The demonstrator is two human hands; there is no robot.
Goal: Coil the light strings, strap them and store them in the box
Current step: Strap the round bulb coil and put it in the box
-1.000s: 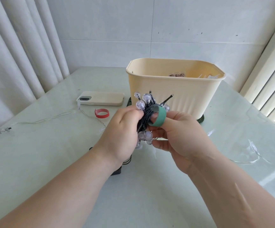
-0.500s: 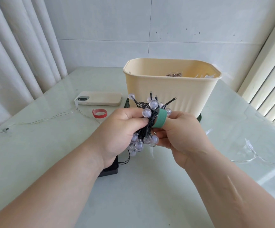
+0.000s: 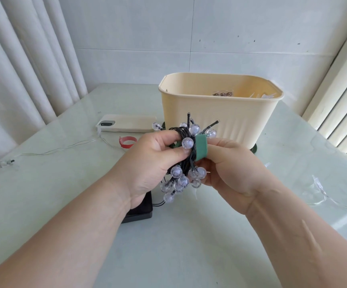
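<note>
Matte green strap [image 3: 200, 147] around black-wired, round-bulbed light string [image 3: 187, 143]

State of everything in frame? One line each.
light string bundle: coiled, held above table
green strap: wrapped round bundle
left hand: grips bundle
right hand: pinches green strap
box: upright, open, items inside
red strap: loose on table
thin wire string: uncoiled on table
</note>
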